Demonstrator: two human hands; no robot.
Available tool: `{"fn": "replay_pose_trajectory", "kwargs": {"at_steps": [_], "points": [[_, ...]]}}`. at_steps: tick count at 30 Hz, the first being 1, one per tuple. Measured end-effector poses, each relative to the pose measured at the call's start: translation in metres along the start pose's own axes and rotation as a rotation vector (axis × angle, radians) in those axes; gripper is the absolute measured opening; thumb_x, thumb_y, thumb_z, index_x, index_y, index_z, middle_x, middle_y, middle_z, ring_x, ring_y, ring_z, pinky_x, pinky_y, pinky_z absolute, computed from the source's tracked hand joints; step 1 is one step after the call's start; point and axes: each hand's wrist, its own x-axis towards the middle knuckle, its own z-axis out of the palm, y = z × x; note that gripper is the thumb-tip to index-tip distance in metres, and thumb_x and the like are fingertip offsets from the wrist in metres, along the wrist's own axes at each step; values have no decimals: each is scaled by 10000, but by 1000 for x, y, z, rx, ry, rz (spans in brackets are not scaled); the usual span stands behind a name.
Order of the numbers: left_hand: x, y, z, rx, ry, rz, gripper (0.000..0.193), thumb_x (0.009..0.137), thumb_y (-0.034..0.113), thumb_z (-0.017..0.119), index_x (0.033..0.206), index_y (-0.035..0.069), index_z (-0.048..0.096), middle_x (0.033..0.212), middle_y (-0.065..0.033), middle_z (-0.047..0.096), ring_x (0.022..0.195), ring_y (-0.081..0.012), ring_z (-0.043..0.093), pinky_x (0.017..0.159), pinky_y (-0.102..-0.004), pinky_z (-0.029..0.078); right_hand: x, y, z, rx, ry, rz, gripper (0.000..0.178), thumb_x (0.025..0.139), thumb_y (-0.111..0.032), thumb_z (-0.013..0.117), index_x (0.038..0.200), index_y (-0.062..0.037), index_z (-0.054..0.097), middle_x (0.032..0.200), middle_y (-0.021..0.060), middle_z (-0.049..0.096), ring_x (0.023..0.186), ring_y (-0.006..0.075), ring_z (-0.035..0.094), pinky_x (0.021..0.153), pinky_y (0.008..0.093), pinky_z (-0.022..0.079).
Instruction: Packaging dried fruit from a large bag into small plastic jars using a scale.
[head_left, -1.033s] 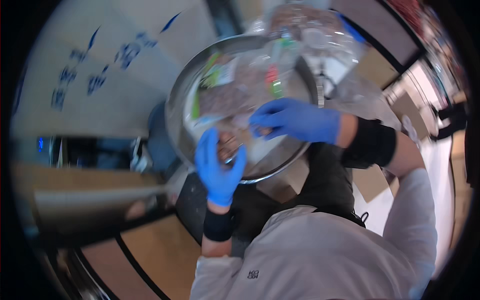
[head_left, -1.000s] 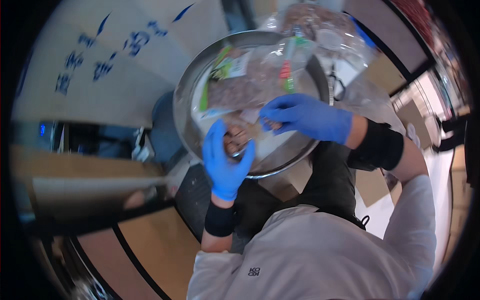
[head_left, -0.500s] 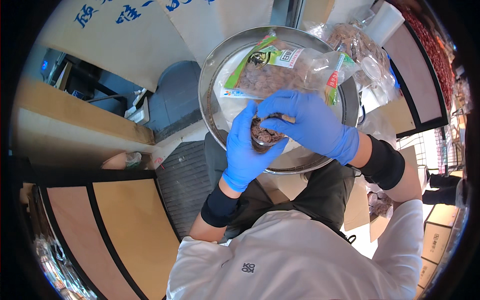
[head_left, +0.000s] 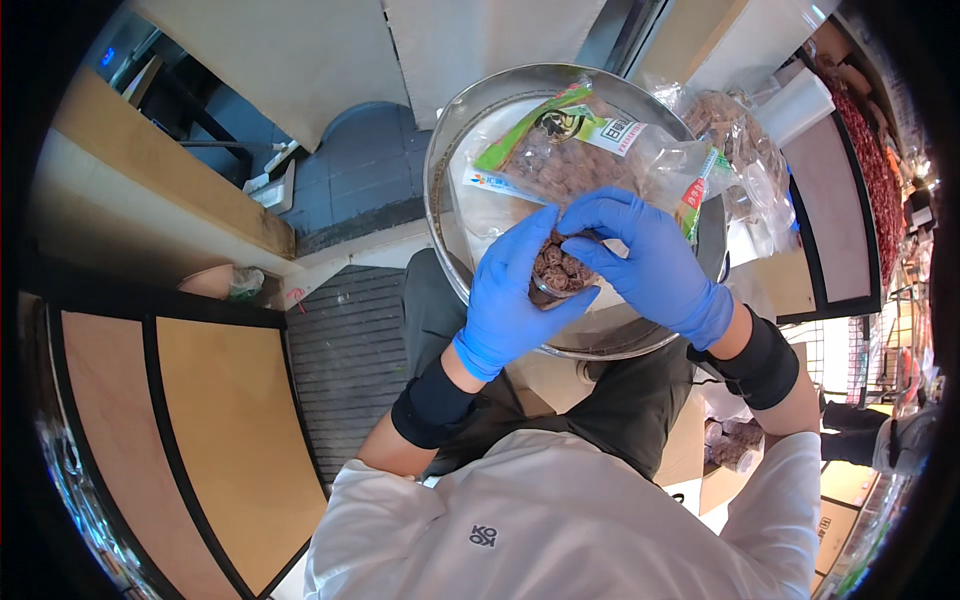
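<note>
My left hand (head_left: pixel 508 295), in a blue glove, is wrapped round a small clear jar (head_left: pixel 545 293) packed with wrinkled brown dried fruit (head_left: pixel 562 270). From the other side, my gloved right hand (head_left: pixel 652 268) curls over the jar's mouth, its fingertips bent against the rim and the fruit on top. Its fingers partly cover the opening, so I cannot make out whether a piece is pinched there. Both hands are above the near part of a round metal tray (head_left: pixel 434 190). A clear and green plastic bag (head_left: pixel 570 168) of similar brown pieces lies in that tray, just beyond my hands.
Right of the tray are another clear bag (head_left: pixel 728 120) of brown pieces and a white roll (head_left: pixel 795 108). Several filled jars (head_left: pixel 735 450) stand in a cardboard box below my right forearm. A framed panel (head_left: pixel 225 430) is at the left. Another person's shoe (head_left: pixel 905 440) shows at far right.
My view has shifted slightly. My right fingers have shifted on the jar's mouth, and more of the fruit on top shows. The left hand keeps its hold on the jar.
</note>
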Motion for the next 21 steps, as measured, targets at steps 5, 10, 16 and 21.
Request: {"fn": "replay_pose_trajectory", "kwargs": {"at_steps": [5, 10, 16, 21], "points": [[-1, 0, 0, 60, -3, 4, 705, 647, 240, 902, 1230, -27, 609, 1268, -192, 598, 1079, -305, 655, 951, -384, 519, -9, 2, 2, 144, 116, 176, 196, 876, -33, 683, 1070, -35, 652, 1023, 85, 626, 958, 202, 653, 836, 310, 537], [1, -3, -5, 178, -22, 60, 672, 651, 291, 891, 1192, -17, 638, 1272, -190, 607, 1039, -307, 670, 926, -378, 531, -14, 10, 0, 373, 178, 276, 158, 906, -35, 670, 1059, -2, 646, 1068, 49, 587, 1003, 134, 630, 908, 274, 528], [9, 6, -11, 197, -104, 41, 691, 675, 318, 860, 1252, 26, 619, 1294, -191, 589, 1114, -333, 619, 945, -403, 502, -23, 14, -6, 357, 157, 324, 151, 919, -39, 655, 1066, -5, 644, 1040, 50, 606, 970, 121, 630, 888, 262, 520], [25, 17, -15, 407, -295, 273, 571, 785, 247, 722, 1325, 112, 596, 1420, -191, 474, 1278, -356, 492, 1046, -434, 412, -40, 33, -11, 399, 226, 387, 151, 923, -45, 650, 1071, -18, 635, 982, 41, 637, 899, 105, 627, 810, 245, 512]]}}
